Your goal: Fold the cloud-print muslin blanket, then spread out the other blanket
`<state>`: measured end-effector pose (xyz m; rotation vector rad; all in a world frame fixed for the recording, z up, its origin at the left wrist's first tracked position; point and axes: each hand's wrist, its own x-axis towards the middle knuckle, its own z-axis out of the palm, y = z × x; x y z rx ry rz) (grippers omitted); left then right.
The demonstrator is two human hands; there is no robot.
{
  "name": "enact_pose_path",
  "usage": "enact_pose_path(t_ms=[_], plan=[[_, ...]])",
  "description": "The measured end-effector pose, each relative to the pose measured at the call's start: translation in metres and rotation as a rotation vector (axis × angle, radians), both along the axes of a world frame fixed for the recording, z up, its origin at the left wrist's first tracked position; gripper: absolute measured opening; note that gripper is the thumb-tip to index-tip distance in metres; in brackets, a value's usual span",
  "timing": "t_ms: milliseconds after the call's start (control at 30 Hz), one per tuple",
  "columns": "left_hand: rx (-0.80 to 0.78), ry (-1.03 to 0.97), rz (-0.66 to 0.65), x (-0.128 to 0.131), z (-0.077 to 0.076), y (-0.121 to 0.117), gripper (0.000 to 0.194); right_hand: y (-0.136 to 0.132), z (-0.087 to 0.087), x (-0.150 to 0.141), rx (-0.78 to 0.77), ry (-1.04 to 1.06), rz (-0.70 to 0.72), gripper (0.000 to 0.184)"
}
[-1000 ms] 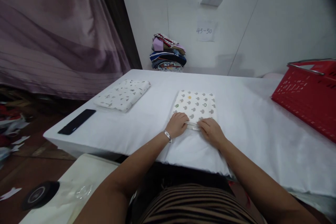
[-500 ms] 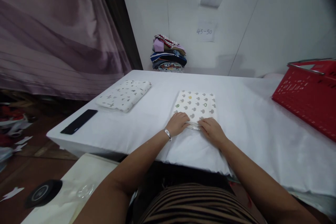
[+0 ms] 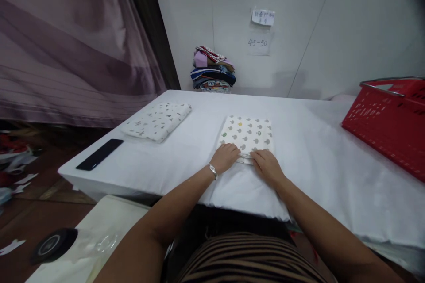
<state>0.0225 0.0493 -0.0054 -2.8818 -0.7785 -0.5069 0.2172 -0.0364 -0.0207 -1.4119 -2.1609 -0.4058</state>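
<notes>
A folded white cloth (image 3: 247,132) with grey tree-like prints lies flat on the white-covered table (image 3: 308,141) in front of me. My left hand (image 3: 226,157) grips its near edge at the left, fingers curled over the layers. On the right part of the same edge, my right hand (image 3: 265,161) pinches the cloth, thumb and fingers closed. The stacked layers of the fold show between the two hands. My fingertips partly hide the near corners. Further left lies a second folded white cloth (image 3: 159,121) with small scattered prints, apart from both hands.
A black phone-like slab (image 3: 99,154) rests at the table's left edge. A red plastic basket (image 3: 388,119) stands at the right. Behind the table is a pile of folded clothes (image 3: 214,70) by the wall. A white surface (image 3: 113,216) with a black round lid-like object (image 3: 55,245) is lower left.
Both hands stay at the cloth's near edge with barely any movement. The upper paper on the wall, seen edge-on before, now hangs flatter and shows writing. The view has shifted slightly.
</notes>
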Motion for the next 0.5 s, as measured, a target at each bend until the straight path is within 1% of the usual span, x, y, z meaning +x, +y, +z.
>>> enact_pose_path(t_ms=[133, 233, 333, 500], plan=[[0.003, 0.015, -0.047, -0.0015, 0.0036, 0.0007, 0.017, 0.0016, -0.0034, 0.0012, 0.046, 0.012, 0.012, 0.022], [0.040, 0.007, -0.046, -0.0016, 0.0060, 0.0012, 0.017, 0.0013, -0.0044, 0.0019, 0.088, 0.041, 0.020, 0.023], [0.076, -0.017, -0.037, -0.0024, 0.0035, 0.0004, 0.016, 0.0003, -0.0038, 0.0018, 0.109, 0.034, 0.031, 0.022], [0.055, -0.001, -0.046, -0.0051, -0.0022, -0.0014, 0.014, -0.0006, -0.0014, 0.0011, 0.079, -0.004, 0.058, 0.021]])
